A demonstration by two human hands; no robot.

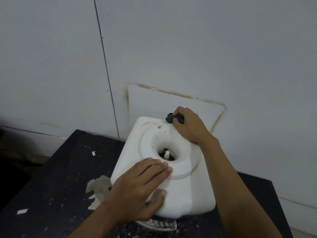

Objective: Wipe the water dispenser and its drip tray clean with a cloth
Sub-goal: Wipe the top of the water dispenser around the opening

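The water dispenser (pixel 187 189) is standing on the dark worktop (pixel 60 177), toward its far edge and close to the wall.

The right hand (pixel 188 125) is gripping a bunched dark cloth (pixel 171 118) and pressing it onto the far right corner of the dispenser top. The left hand (pixel 139 189) is lying flat on the near left corner of the top. Its fingers are straight and its thumb is down the front face, so it is steadying the unit and holding nothing.

Brownish marks (pixel 147 123) are showing at the far left corner of the top, and debris is sitting in the bottle socket (pixel 167 153). The drip tray (pixel 161 225) is projecting below the front face. It is largely hidden and appears not yet wiped.

Judgement: the task is at an early stage. The rest of the top, the sides and the tray are awaiting wiping.
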